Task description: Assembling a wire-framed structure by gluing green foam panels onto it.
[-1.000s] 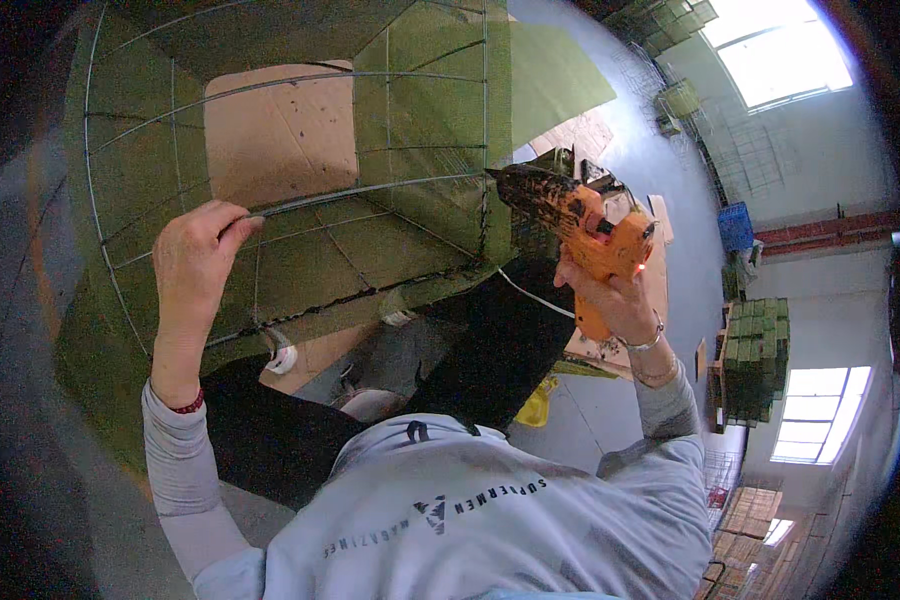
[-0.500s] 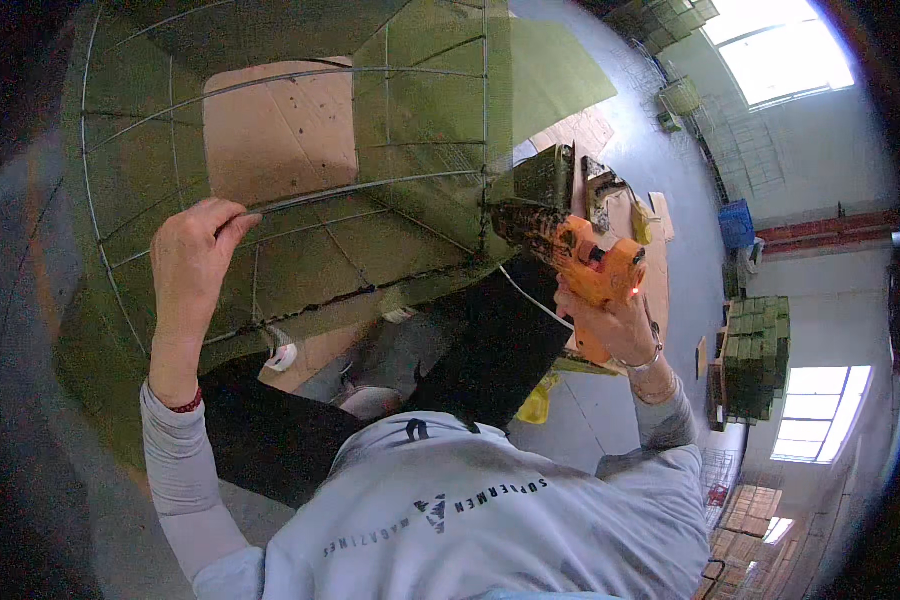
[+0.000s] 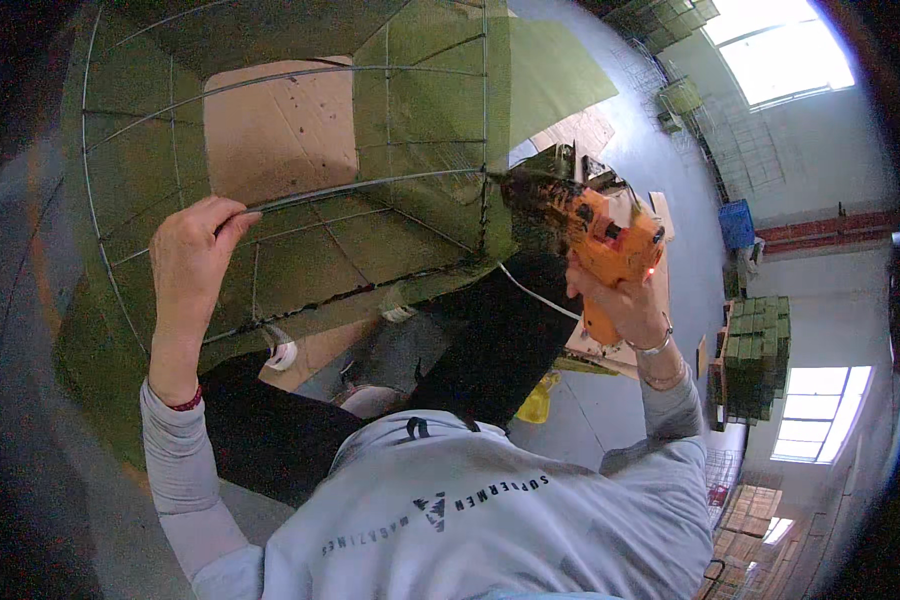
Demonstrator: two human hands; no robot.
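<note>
A wire frame [image 3: 390,180] lined with dark green fabric [image 3: 130,190] stands in front of me like a big open box. My left hand [image 3: 185,260] pinches the near horizontal wire between thumb and fingers. My right hand [image 3: 625,312] is wrapped round the handle of an orange glue gun [image 3: 625,245], stained dark towards its front. Its nozzle points left, at the frame's right upright wire near the corner where the wires meet; whether it touches cannot be told. Dark, lumpy marks run down that upright and along the fabric's lower edge [image 3: 340,297].
A white cord [image 3: 540,295] hangs between the frame and the glue gun. Behind the gun lie cardboard [image 3: 660,215] and dark-stained pieces. A yellow bag [image 3: 537,400] is by my leg. Stacked green bundles [image 3: 755,355] and a blue crate [image 3: 737,224] stand to the right.
My right hand has moved the glue gun slightly right, and its nozzle has gone up along the right upright to the wire corner. My left hand has stayed in place.
</note>
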